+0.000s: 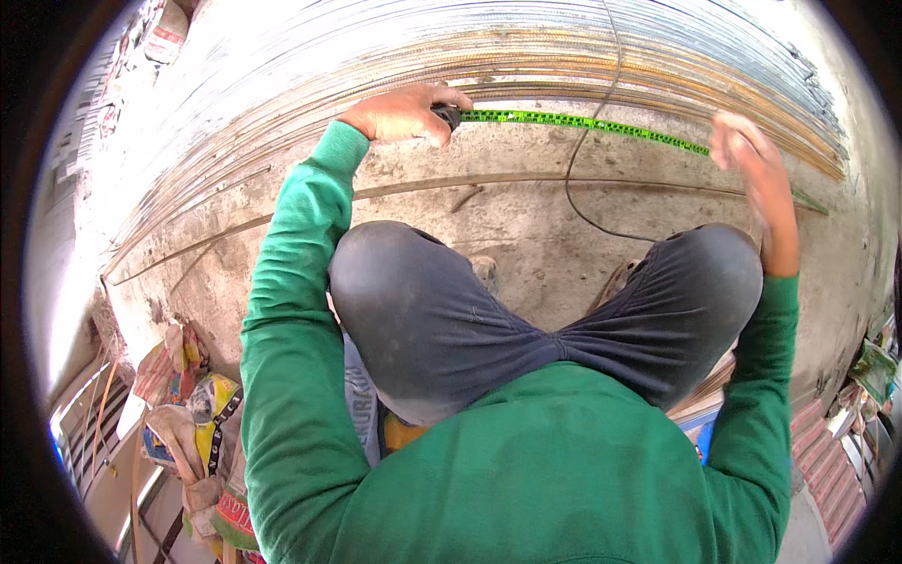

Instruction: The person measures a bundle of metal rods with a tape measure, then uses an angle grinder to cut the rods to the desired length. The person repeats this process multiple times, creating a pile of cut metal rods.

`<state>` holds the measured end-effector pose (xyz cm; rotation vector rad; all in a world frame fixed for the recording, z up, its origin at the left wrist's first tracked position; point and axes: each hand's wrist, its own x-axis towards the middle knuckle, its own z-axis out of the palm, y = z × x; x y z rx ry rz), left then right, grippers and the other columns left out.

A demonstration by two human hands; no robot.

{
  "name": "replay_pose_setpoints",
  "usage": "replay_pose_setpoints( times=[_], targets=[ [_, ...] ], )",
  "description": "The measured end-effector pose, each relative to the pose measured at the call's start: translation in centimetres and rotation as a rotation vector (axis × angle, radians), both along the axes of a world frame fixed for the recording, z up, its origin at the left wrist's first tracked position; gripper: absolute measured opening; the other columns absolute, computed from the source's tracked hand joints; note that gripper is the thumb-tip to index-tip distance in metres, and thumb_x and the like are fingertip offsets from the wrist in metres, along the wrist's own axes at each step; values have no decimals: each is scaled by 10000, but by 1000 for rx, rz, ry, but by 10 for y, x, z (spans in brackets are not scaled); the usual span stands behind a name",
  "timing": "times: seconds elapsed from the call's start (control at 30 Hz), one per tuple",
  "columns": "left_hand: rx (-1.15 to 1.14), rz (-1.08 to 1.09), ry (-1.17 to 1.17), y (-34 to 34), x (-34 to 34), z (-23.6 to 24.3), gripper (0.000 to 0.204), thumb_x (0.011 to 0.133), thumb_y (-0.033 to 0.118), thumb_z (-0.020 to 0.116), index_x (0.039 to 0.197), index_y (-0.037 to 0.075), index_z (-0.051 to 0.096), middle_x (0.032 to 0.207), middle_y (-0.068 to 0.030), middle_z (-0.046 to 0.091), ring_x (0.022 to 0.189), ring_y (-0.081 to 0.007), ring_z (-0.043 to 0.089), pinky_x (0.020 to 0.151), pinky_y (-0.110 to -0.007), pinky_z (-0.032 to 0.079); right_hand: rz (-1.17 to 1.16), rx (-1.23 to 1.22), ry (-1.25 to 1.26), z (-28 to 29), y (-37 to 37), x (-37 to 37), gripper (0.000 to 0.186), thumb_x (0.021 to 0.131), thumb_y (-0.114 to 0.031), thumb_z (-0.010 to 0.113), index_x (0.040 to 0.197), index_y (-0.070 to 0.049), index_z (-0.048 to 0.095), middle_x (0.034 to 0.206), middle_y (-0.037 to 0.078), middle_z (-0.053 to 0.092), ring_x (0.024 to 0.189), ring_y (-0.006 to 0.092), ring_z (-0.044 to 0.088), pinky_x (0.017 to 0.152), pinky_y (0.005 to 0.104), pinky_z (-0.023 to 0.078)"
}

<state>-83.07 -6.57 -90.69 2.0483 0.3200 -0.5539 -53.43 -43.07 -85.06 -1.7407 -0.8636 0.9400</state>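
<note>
My left hand (399, 113) is closed around the dark case of a tape measure (449, 117), beside the near edge of the steel bars. From it a bright green tape blade (583, 122) runs out to the right, above the floor and in front of the bars. At the blade's far right my right hand (754, 164) pinches it, the fingers slightly blurred. A green pointed strip (808, 201) shows beyond that hand; I cannot tell whether it belongs to the blade. A long single bar (423, 185) lies between my knees and the tape.
Many long steel bars (526, 68) lie side by side across the far floor. A thin dark cable (569, 179) crosses them and curves toward my right knee. Crumpled sacks (211, 414) lie at the lower left. Reddish ribbed pieces (822, 461) lie at the lower right.
</note>
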Motion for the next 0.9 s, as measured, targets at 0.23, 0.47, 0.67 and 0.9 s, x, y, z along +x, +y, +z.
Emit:
replay_pose_setpoints(
  times=[0.23,0.47,0.67,0.9],
  targets=[
    [69,22,22,-16,-4,39,707,647,155,656,1339,80,535,884,-32,558,709,-122,512,631,-282,450,573,-109,-504,-11,93,-27,370,911,-257,582,1182,-5,590,1027,86,617,926,179,581,851,311,467],
    [129,15,46,-29,1,74,691,636,256,676,1290,58,574,922,-59,576,799,-172,532,713,-298,455,655,0,-586,-36,123,-47,386,895,-198,581,1228,-4,582,1056,104,628,917,198,595,827,332,484],
    [125,-43,11,-17,-2,74,635,645,168,624,1271,62,586,1002,-47,596,853,-143,530,731,-265,452,849,-145,-379,-8,141,-51,433,859,-176,542,1232,42,576,951,109,650,886,193,601,819,323,490],
    [-21,8,50,-20,-2,86,633,644,189,649,1259,50,594,1058,-47,598,897,-148,530,777,-264,461,782,-147,-67,-27,141,-46,405,857,-141,537,1199,70,590,862,75,631,744,148,595,719,313,502]
  ],
)
